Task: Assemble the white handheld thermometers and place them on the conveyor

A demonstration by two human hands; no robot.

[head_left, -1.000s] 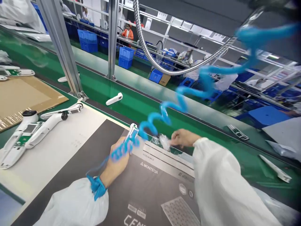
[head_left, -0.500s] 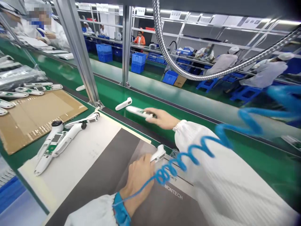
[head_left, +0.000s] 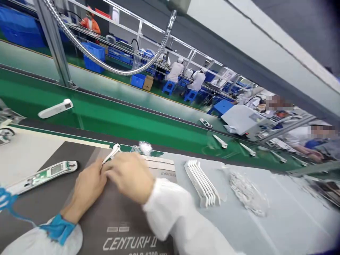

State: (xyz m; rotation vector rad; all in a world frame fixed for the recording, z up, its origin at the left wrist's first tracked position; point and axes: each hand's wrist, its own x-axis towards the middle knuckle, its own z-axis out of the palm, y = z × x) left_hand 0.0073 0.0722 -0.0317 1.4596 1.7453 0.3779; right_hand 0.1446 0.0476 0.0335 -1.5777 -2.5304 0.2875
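At the CENTURY II carton's (head_left: 106, 214) left lies a smooth half-shell (head_left: 21, 186), its green circuit board (head_left: 42, 176) exposed and probably fragile. Over the carton's far part, the left hand (head_left: 90, 187) grips a white plastic casing (head_left: 113, 151), likely light, stiff, slippery, best held by its long sides; the right hand (head_left: 130, 175) bunches against it, grasp unclear. Right of the carton: nested curved strips (head_left: 203, 183), crinkly transparent bag (head_left: 248, 193).

A slim white plastic part (head_left: 113, 151) slants upward beyond the fingers (head_left: 113, 173), its small head exposed, its lower end hidden among them.
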